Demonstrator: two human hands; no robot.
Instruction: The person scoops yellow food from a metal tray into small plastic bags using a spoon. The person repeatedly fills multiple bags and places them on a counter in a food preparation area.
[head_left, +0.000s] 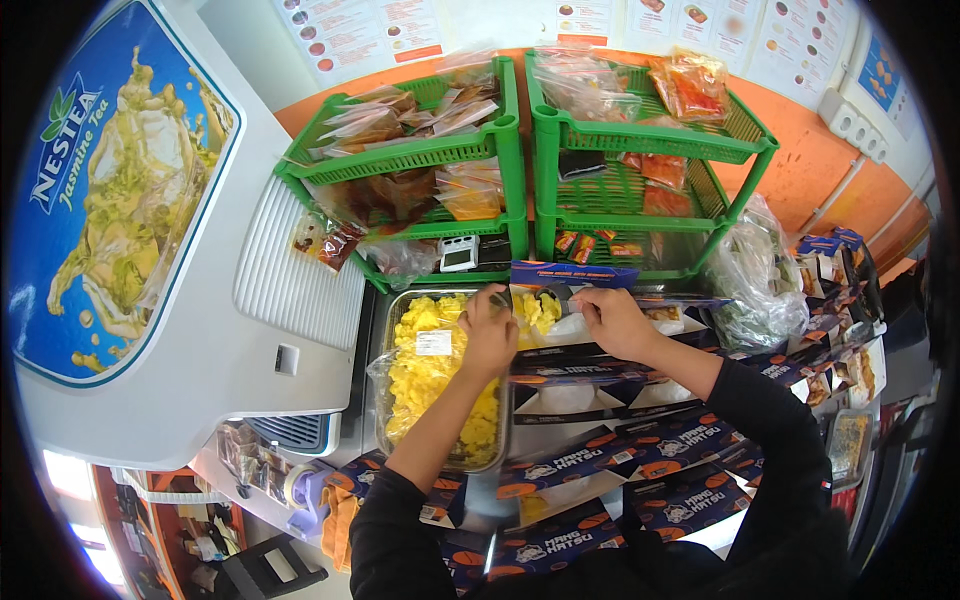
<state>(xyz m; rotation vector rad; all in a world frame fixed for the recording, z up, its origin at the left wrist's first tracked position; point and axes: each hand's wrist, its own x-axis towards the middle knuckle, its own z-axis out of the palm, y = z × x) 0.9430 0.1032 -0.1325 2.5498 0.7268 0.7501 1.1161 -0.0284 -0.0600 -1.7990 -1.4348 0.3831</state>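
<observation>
My right hand (609, 319) is closed on the handle of a spoon or scoop (559, 294), whose dark bowl is at the yellow scrambled egg (541, 311) inside an open printed food box. White rice is in the same box, beside the egg. Just left of it, my left hand (489, 330) is over the right edge of a tray (390, 345) heaped with more yellow egg. Something small and dark shows at its fingertips, but what it is cannot be told. Clear plastic film and a white label lie on the tray's egg.
Rows of printed food boxes (559, 465) spread in front of me, some holding rice. Behind stand two green plastic racks (652, 135) of bagged sauces and a digital timer (458, 253). A large drink dispenser (300, 255) is at left, a clear plastic bag (757, 285) at right.
</observation>
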